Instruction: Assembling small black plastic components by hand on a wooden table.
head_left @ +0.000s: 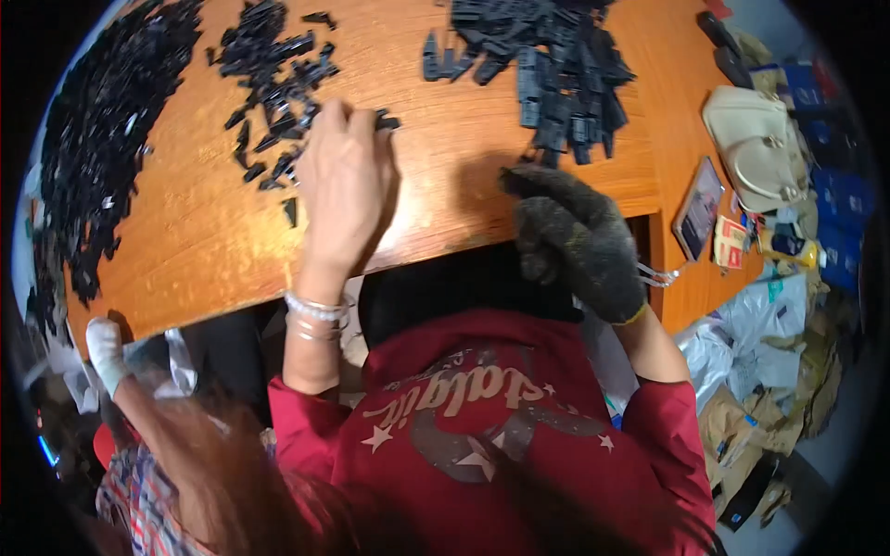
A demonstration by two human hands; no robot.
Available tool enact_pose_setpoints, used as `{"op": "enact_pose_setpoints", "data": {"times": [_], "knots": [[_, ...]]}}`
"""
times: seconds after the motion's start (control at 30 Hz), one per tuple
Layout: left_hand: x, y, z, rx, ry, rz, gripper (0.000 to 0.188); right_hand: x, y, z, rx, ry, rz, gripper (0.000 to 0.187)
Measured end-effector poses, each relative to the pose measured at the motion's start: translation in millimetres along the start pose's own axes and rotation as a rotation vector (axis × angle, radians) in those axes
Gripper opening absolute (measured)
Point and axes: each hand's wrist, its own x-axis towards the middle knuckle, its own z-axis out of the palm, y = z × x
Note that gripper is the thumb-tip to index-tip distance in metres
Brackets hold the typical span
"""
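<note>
My left hand (343,181), bare with bracelets at the wrist, reaches over a loose heap of small black plastic parts (278,79). Its fingers are bent down and drawn together, and their tips are partly hidden. A small black part (387,121) shows right beside them; I cannot tell whether they grip it. My right hand (579,236) wears a dark grey work glove and hovers at the table's near edge. Its fingers are curled together, hiding anything in them. Just beyond it lies a pile of larger dark grey plastic pieces (556,88).
A large mass of black parts (116,139) covers the left of the wooden table (436,176). A phone (699,208) and a cream handbag (756,148) lie on the right, near plastic bags (756,324). Another person's white-covered hand (105,343) is at the lower left.
</note>
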Motion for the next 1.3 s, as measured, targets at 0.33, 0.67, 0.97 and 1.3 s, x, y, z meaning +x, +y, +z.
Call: {"op": "enact_pose_setpoints", "data": {"times": [0.33,0.67,0.97,1.3], "knots": [[-7,4,10,-0.296,-0.04,0.154,0.009,7,14,-5,-0.158,-0.025,-0.107,0.036],[-45,22,23,-0.473,-0.004,0.26,0.022,12,21,-6,-0.336,0.019,-0.238,0.026],[-53,22,34,-0.822,-0.085,-0.035,0.025,32,16,-20,-1.067,-0.03,-0.58,0.03],[-50,21,25,-0.708,-0.096,0.008,0.032,42,-11,1,-1.498,-0.113,-0.652,0.02]]}}
